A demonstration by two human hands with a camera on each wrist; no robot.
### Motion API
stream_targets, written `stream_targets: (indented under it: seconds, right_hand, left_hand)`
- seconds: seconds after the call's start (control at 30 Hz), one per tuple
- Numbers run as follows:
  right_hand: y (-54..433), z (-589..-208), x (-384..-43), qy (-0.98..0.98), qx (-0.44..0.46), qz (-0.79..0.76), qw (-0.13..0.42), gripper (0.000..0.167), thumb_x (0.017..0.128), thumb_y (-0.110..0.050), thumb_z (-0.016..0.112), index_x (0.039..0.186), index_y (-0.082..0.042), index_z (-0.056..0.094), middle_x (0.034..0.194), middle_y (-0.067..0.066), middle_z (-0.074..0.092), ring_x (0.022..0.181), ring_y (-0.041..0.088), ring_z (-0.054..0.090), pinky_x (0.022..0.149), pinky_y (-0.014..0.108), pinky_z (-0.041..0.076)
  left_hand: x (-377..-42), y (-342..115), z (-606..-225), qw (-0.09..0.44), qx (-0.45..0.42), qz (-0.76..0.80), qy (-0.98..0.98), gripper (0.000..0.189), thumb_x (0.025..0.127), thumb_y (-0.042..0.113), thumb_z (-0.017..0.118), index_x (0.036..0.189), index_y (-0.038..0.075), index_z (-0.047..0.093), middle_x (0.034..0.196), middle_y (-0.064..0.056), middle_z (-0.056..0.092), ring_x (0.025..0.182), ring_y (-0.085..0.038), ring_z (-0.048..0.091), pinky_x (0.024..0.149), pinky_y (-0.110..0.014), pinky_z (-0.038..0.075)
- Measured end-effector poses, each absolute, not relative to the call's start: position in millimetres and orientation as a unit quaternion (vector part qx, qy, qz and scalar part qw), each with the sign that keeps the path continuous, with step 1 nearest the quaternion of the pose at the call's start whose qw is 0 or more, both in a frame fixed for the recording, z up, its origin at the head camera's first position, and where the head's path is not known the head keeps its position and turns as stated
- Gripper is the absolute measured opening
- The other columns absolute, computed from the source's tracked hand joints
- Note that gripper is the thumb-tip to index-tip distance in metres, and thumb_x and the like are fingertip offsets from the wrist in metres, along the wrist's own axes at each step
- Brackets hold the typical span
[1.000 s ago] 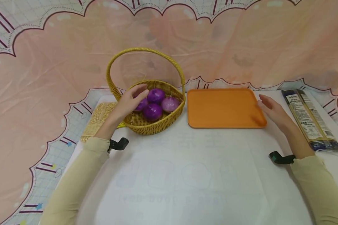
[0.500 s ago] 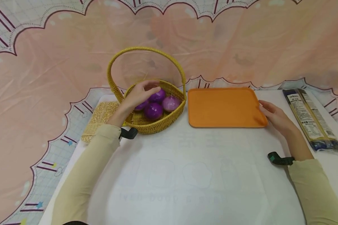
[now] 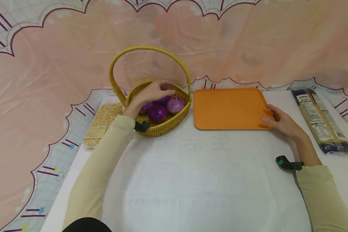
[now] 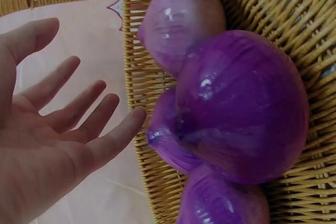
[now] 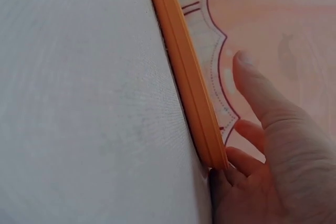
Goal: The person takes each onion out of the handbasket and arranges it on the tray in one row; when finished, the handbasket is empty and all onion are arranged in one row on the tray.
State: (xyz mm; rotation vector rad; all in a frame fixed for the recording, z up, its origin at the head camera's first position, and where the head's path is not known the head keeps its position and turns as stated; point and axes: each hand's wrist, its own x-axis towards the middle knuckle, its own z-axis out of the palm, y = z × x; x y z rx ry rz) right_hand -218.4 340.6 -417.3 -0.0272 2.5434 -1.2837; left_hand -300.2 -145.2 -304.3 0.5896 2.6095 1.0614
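Observation:
A yellow wicker basket point(image 3: 162, 130) with a tall arched handle holds several purple onions point(image 3: 157, 113); one onion point(image 4: 184, 22) is paler than the others. My left hand point(image 3: 152, 93) hovers over the basket's back left side. Its fingers are spread and loosely bent, with nothing held, and in the left wrist view they stand apart from the onions. An orange tray point(image 3: 230, 109) lies right of the basket. My right hand point(image 3: 285, 124) is at the tray's right edge: the fingers are by the edge, the thumb is raised over the rim without closing on it.
A clear packet of yellow kernels point(image 3: 102, 124) lies left of the basket, partly behind the left forearm. A long printed package point(image 3: 322, 122) lies right of the right hand. Everything rests on a white tablecloth point(image 3: 197, 180), with a patterned cloth point(image 3: 235, 48) hanging behind.
My left hand has moved right, farther over the basket and above the onions. My right hand has come in against the tray's right edge, its thumb now over the rim. Basket and tray stay put.

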Motion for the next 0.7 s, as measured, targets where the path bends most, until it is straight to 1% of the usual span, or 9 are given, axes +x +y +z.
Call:
stream_targets:
  seconds: [0.17, 0.4, 0.5, 0.63, 0.7]
  right_hand:
    - [341, -417, -219, 0.890, -0.011, -0.430, 0.151, 0.095, 0.094, -0.040, 0.061, 0.156, -0.009, -0.005, 0.163, 0.021, 0.000, 0.149, 0.043, 0.000, 0.119, 0.060, 0.008]
    - [340, -418, -218, 0.893, -0.019, -0.427, 0.144, 0.096, 0.094, -0.041, 0.060, 0.156, -0.009, -0.006, 0.163, 0.020, -0.005, 0.149, 0.043, -0.002, 0.119, 0.060, 0.006]
    - [342, -420, -218, 0.894, -0.018, -0.424, 0.145, 0.097, 0.094, -0.041, 0.061, 0.156, -0.009, -0.006, 0.163, 0.020, -0.006, 0.149, 0.043, -0.002, 0.119, 0.060, 0.006]
    - [344, -422, -218, 0.894, -0.019, -0.420, 0.152, 0.098, 0.094, -0.042, 0.061, 0.155, -0.009, -0.009, 0.162, 0.021, -0.008, 0.149, 0.044, -0.004, 0.119, 0.061, 0.004]
    - [344, -421, -218, 0.896, -0.019, -0.417, 0.152, 0.099, 0.094, -0.043, 0.060, 0.155, -0.009, -0.010, 0.162, 0.022, -0.009, 0.148, 0.045, -0.003, 0.118, 0.062, 0.004]
  left_hand:
    - [-305, -145, -306, 0.155, 0.216, 0.346, 0.900, 0.053, 0.093, 0.031, 0.062, 0.139, 0.008, 0.050, 0.143, -0.011, 0.051, 0.130, -0.026, 0.050, 0.112, -0.041, 0.039]
    - [-313, -149, -299, 0.159, 0.229, 0.340, 0.898, 0.048, 0.095, 0.029, 0.061, 0.136, 0.007, 0.053, 0.141, -0.013, 0.053, 0.133, -0.028, 0.047, 0.115, -0.041, 0.034]
    - [-318, -150, -298, 0.186, 0.251, 0.320, 0.894, 0.050, 0.095, 0.030, 0.060, 0.139, 0.007, 0.051, 0.143, -0.012, 0.052, 0.135, -0.027, 0.046, 0.117, -0.041, 0.031]
    - [-322, -151, -298, 0.227, 0.281, 0.282, 0.889, 0.052, 0.095, 0.030, 0.062, 0.142, 0.012, 0.049, 0.146, -0.007, 0.050, 0.135, -0.023, 0.045, 0.117, -0.039, 0.031]
    - [-323, -151, -299, 0.235, 0.291, 0.273, 0.886, 0.052, 0.094, 0.030, 0.063, 0.141, 0.014, 0.049, 0.146, -0.005, 0.050, 0.135, -0.021, 0.044, 0.117, -0.038, 0.031]
